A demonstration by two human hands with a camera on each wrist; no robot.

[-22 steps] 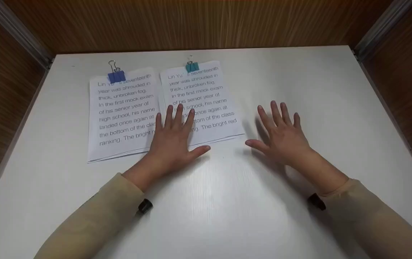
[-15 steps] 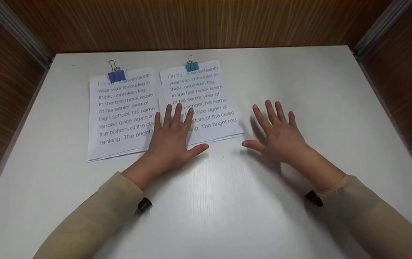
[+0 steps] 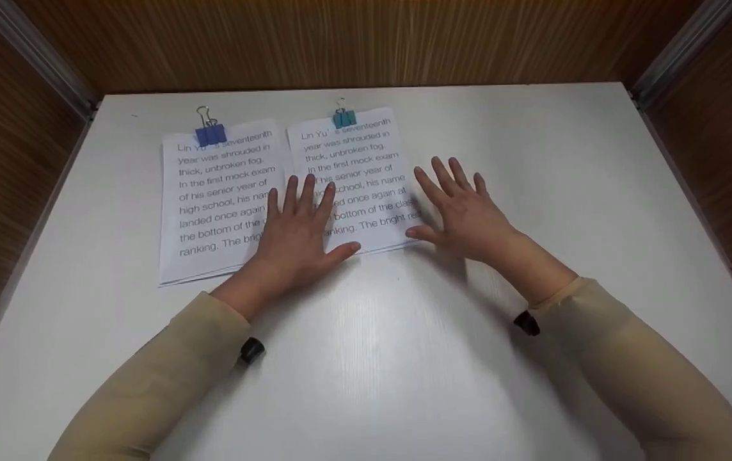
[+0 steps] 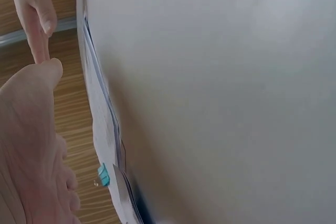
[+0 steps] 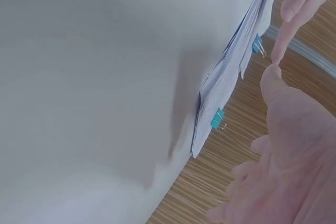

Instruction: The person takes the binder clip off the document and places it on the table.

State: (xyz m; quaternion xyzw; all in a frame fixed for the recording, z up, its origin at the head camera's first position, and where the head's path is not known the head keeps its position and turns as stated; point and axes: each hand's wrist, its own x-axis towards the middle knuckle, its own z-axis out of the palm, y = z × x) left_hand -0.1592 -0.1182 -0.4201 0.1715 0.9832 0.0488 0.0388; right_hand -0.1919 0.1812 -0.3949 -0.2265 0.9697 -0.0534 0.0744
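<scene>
Two printed paper stacks lie side by side on the white table. The left stack [image 3: 212, 198] has a blue binder clip [image 3: 211, 134] at its top edge. A teal binder clip [image 3: 344, 119] sits on top of the right stack [image 3: 366, 173]. My left hand [image 3: 295, 243], fingers spread, hovers over the lower part where the stacks meet and hides some of the print. My right hand [image 3: 468, 218], also spread, is at the right stack's lower right edge, its thumb overlapping the corner in the head view. Both hands hold nothing; the wrist views show them raised above the table.
The white table [image 3: 366, 384] has wood-grain panels [image 3: 366, 45] behind it and at both sides. Metal strips [image 3: 686, 51] run up the corners. A small black device [image 3: 252, 351] shows under each sleeve cuff.
My right hand has moved left and away from me, up to the right stack's edge. My left hand has shifted slightly left and forward. The stacks stay in place.
</scene>
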